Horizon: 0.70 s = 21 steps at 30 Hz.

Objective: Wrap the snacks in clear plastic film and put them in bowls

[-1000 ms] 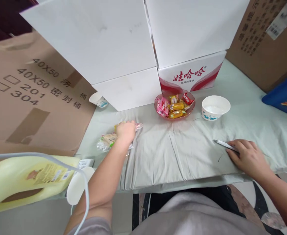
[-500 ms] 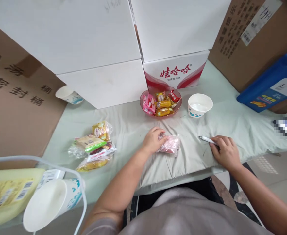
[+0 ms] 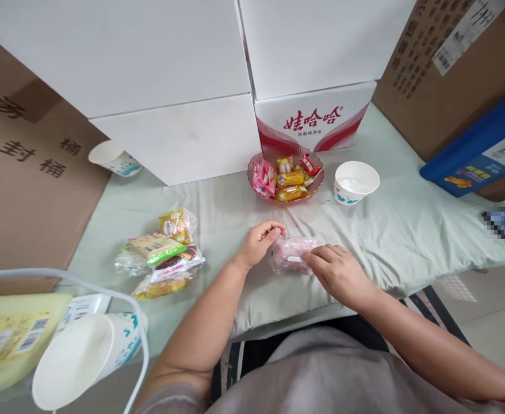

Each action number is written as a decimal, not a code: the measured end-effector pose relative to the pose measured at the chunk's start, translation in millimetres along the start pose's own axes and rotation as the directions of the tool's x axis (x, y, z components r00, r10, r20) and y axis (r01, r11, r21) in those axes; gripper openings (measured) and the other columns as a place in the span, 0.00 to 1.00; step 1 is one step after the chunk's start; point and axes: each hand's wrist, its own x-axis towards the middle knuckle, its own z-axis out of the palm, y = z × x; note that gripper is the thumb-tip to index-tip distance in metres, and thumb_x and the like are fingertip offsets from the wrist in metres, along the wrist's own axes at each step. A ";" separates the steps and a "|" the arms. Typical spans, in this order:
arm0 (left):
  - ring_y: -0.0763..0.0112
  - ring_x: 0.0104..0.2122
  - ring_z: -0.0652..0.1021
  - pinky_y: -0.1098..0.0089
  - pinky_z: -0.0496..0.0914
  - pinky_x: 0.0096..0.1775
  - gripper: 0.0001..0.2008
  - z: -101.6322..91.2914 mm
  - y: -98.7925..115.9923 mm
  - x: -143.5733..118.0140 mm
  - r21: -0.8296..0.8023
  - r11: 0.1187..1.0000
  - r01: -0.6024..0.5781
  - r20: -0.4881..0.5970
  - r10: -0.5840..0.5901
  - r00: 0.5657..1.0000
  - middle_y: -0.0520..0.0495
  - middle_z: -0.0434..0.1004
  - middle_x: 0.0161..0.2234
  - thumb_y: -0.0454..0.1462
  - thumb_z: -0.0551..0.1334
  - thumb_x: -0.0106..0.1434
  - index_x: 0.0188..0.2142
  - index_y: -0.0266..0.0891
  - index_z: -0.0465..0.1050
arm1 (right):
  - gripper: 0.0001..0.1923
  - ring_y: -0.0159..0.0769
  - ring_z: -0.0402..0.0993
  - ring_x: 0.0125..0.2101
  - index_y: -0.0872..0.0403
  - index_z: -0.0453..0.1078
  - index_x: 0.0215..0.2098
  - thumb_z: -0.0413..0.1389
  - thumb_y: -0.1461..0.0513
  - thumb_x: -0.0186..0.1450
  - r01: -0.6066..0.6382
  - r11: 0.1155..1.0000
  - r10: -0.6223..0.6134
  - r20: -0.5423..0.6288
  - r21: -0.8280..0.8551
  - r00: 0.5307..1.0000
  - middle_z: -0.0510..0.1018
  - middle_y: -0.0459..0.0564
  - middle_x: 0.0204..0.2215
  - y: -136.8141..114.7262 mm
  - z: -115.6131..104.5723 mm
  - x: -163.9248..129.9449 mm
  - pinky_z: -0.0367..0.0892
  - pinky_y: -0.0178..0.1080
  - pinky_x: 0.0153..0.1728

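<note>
A pink snack packet [image 3: 293,251] in clear wrap lies on the pale green cloth [image 3: 408,230] in front of me. My left hand [image 3: 259,242] pinches the packet's left end. My right hand [image 3: 336,270] rests at its right end and presses the pale tip of a thin pen-like tool [image 3: 294,259] against the wrap; the hand hides most of the tool. Behind the packet stands a pink glass bowl [image 3: 317,184] filled with wrapped sweets.
A pile of snack packets [image 3: 161,259] lies at the left. A white paper bowl [image 3: 356,181] stands beside the glass bowl, and paper cups sit at the back left [image 3: 114,158] and near left [image 3: 84,359]. White cartons [image 3: 170,86] and cardboard boxes line the back; a blue jug [image 3: 481,144] lies right.
My left hand took the pink packet from the pile and brought it to the middle. My right hand moved left with the tool onto the packet.
</note>
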 end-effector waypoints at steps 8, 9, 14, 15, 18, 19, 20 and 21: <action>0.58 0.51 0.71 0.61 0.64 0.56 0.25 0.0 8.4 0.5 0.355 0.926 -0.129 0.243 0.042 0.969 0.45 0.72 0.47 0.45 0.75 0.44 0.43 0.44 0.78 | 0.14 0.41 0.76 0.36 0.55 0.74 0.47 0.48 0.62 0.70 -0.273 0.955 0.271 -0.036 -0.114 0.962 0.79 0.54 0.37 67.4 -6.0 -42.5 0.69 0.42 0.37; 0.59 0.51 0.71 0.61 0.64 0.56 0.20 2.0 7.3 0.0 0.346 0.929 -0.134 0.223 0.057 0.973 0.45 0.72 0.47 0.44 0.74 0.47 0.41 0.44 0.79 | 0.14 0.42 0.75 0.35 0.55 0.74 0.46 0.48 0.62 0.70 -0.318 0.935 0.317 -0.037 -0.156 0.948 0.80 0.54 0.36 77.9 -7.4 -50.7 0.68 0.43 0.36; 0.68 0.38 0.75 0.67 0.69 0.43 0.06 -8.1 -8.8 6.7 0.053 0.998 -0.027 -0.183 0.037 0.982 0.46 0.76 0.37 0.39 0.63 0.58 0.33 0.39 0.74 | 0.11 0.47 0.74 0.38 0.54 0.75 0.40 0.51 0.59 0.67 -0.449 0.867 0.414 -0.191 -0.215 0.890 0.79 0.55 0.37 96.3 -12.3 -64.4 0.68 0.48 0.39; 0.70 0.34 0.75 0.69 0.69 0.39 0.06 -15.0 -12.3 9.8 -0.020 1.000 -0.004 -0.351 -0.004 0.937 0.48 0.75 0.34 0.39 0.62 0.58 0.33 0.39 0.72 | 0.10 0.46 0.74 0.39 0.53 0.74 0.40 0.52 0.59 0.67 -0.445 0.879 0.398 -0.249 -0.171 0.883 0.79 0.55 0.37 92.2 -14.2 -60.7 0.68 0.48 0.40; 0.75 0.30 0.73 0.74 0.67 0.33 0.07 -36.8 -17.0 16.6 -0.095 0.994 -0.061 -0.773 -0.035 0.634 0.52 0.72 0.31 0.37 0.62 0.55 0.34 0.39 0.67 | 0.06 0.42 0.74 0.36 0.52 0.72 0.41 0.54 0.62 0.66 -0.345 0.938 0.314 -0.443 0.010 0.840 0.78 0.52 0.34 67.1 -23.5 -43.0 0.69 0.45 0.39; 0.76 0.30 0.73 0.75 0.66 0.33 0.08 -42.0 -15.6 16.6 -0.055 0.993 -0.108 -0.842 0.012 0.539 0.53 0.71 0.31 0.37 0.63 0.55 0.34 0.39 0.67 | 0.06 0.41 0.74 0.35 0.52 0.71 0.41 0.55 0.63 0.66 -0.268 0.961 0.269 -0.489 0.074 0.829 0.78 0.52 0.33 55.5 -26.8 -36.6 0.69 0.43 0.37; 0.77 0.29 0.73 0.76 0.66 0.32 0.08 -45.4 -12.8 15.0 -0.001 0.987 -0.161 -0.870 0.078 0.486 0.53 0.71 0.30 0.37 0.63 0.55 0.34 0.39 0.67 | 0.06 0.39 0.74 0.34 0.52 0.70 0.41 0.55 0.64 0.65 -0.163 0.977 0.212 -0.508 0.140 0.835 0.77 0.51 0.32 43.2 -29.4 -30.5 0.69 0.42 0.36; 0.77 0.27 0.72 0.76 0.66 0.31 0.09 -46.9 -8.6 11.8 0.044 0.975 -0.218 -0.863 0.147 0.484 0.54 0.70 0.28 0.38 0.64 0.55 0.34 0.39 0.67 | 0.06 0.38 0.74 0.33 0.52 0.69 0.41 0.55 0.65 0.65 -0.035 0.977 0.136 -0.490 0.208 0.861 0.77 0.50 0.31 30.9 -30.9 -25.0 0.69 0.41 0.34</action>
